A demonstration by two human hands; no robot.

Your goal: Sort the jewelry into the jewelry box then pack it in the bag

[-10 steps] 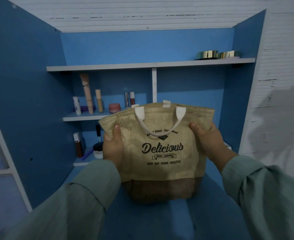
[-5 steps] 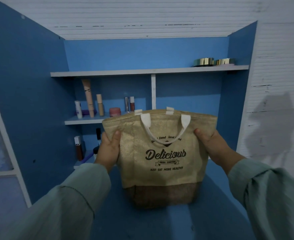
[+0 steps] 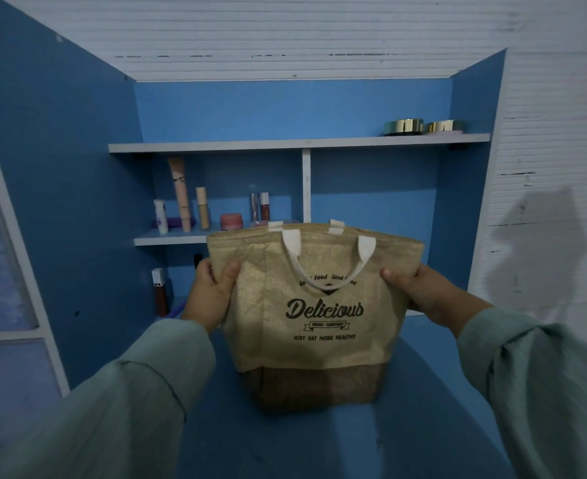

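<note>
while gripped both sides, bag (image 3: 314, 316) upright

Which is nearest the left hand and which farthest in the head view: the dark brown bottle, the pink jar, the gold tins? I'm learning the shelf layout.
From the left hand:
1. Dark brown bottle, just to its left on the lowest shelf.
2. Pink jar, above it on the middle shelf.
3. Gold tins, far up on the right end of the top shelf.

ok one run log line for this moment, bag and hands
bag: upright on blue surface | left hand: grips left edge | right hand: grips right edge | jewelry box: not visible
</note>
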